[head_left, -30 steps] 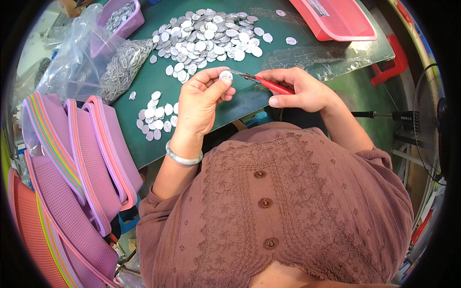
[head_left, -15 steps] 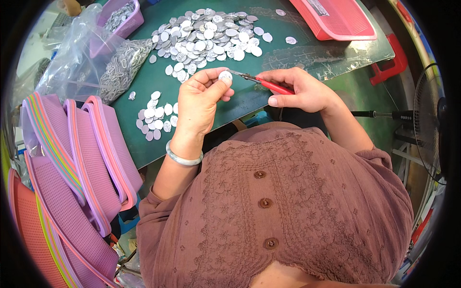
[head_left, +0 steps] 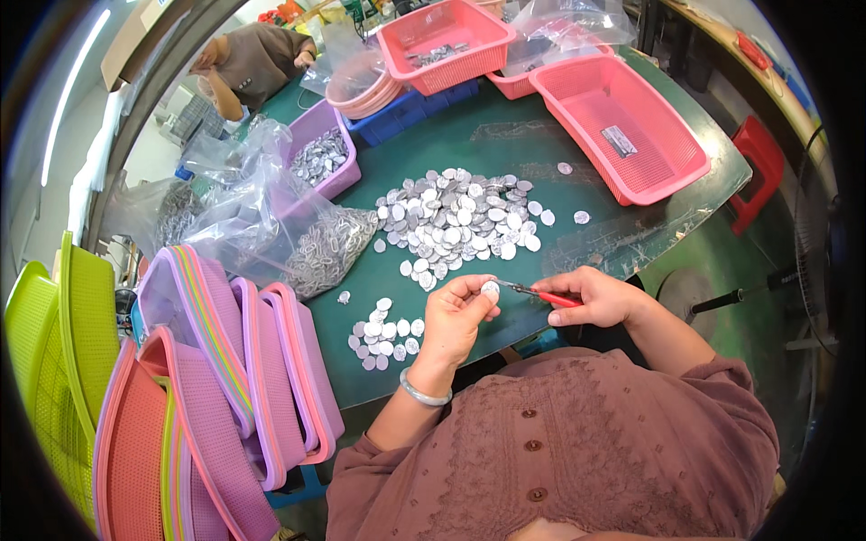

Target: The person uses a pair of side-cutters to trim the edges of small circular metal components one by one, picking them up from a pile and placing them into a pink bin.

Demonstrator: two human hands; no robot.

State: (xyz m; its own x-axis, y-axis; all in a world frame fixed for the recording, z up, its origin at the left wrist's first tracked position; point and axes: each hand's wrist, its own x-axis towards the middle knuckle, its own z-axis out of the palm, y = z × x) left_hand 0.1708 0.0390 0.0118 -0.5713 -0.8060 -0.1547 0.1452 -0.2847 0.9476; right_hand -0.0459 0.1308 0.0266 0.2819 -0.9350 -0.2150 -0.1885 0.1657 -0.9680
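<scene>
Beyond hands, disc heap (head_left: 460, 216) crowds counter (head_left: 559, 162); left hand (head_left: 454, 317) pinches disc (head_left: 490, 289), right hand (head_left: 595, 298) grips red-handled pliers (head_left: 541, 293); near edge bare.

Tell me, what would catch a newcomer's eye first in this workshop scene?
Most striking is the big heap of small round silvery discs spread over the middle of the dark green table. Just below it, the left hand pinches one silvery disc while the right hand brings a red-handled tool to it. At the lower left leans a stack of purple and pink plastic baskets.
</scene>
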